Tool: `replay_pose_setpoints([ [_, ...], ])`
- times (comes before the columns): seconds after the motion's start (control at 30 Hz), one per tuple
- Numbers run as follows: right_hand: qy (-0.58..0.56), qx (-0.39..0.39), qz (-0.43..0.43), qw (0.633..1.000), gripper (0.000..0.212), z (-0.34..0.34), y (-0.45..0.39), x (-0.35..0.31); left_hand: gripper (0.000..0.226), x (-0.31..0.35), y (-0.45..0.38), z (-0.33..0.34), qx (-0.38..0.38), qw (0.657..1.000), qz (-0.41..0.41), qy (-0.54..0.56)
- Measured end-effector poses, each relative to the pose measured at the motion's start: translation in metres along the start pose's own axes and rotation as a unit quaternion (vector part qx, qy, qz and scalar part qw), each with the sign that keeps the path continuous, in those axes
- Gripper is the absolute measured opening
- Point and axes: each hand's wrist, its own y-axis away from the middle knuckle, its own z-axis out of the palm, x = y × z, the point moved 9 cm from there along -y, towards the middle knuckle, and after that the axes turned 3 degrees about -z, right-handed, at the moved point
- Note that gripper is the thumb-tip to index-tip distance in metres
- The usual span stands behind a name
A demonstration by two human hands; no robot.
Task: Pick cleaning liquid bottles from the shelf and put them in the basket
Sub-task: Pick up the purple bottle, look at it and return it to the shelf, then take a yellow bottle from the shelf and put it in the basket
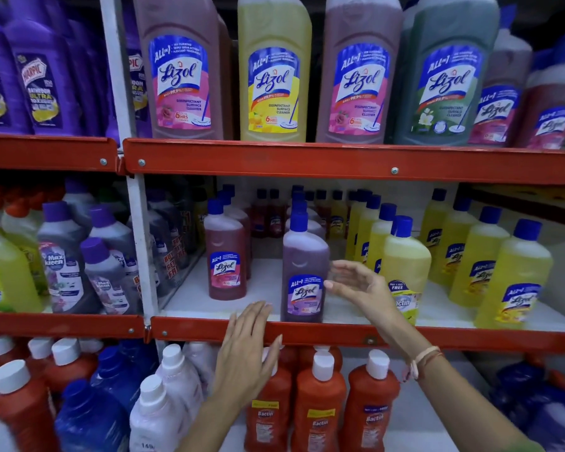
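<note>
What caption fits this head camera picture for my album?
Two open hands, left and right, reach toward a purple Lizol bottle on the red-edged middle shelf.

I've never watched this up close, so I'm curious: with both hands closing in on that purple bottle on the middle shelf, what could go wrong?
The purple Lizol bottle stands at the shelf's front edge; a nudge from the open right hand or left hand might tip it off. The yellow bottle stands beside it and could get knocked.

top-shelf bottles [276, 70]: caps cut off | rear small bottles [268, 213]: labels unreadable | right hand [359, 285]: fingers blurred
</note>
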Motion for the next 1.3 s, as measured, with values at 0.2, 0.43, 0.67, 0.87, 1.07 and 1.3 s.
replay_pose_setpoints([
  [0.2,-0.001,0.052,-0.105,0.993,0.025,-0.064,0.013,-0.048,0.045,0.078,-0.026,0.02,0.006,0.997,0.07,0.044],
  [0.43,-0.003,0.116,-0.133,0.984,0.025,-0.138,0.017,-0.035,0.04,0.121,-0.036,0.064,-0.029,0.995,0.086,0.033],
  [0.67,0.043,0.092,-0.039,0.994,0.075,-0.142,-0.005,0.021,0.049,0.125,-0.028,0.093,-0.07,0.995,0.071,0.0],
  [0.87,-0.025,0.07,0.062,0.995,0.07,-0.116,-0.01,0.064,0.057,0.122,-0.02,0.104,-0.088,0.995,0.046,-0.027],
  [1.07,0.183,0.221,-0.048,0.957,0.072,-0.11,0.003,0.024,0.066,0.122,-0.019,0.107,-0.09,0.992,0.064,-0.062],
  [1.3,0.308,0.337,-0.136,0.879,0.069,-0.115,0.033,-0.042,0.069,0.12,-0.018,0.109,-0.086,0.991,0.075,-0.069],
])
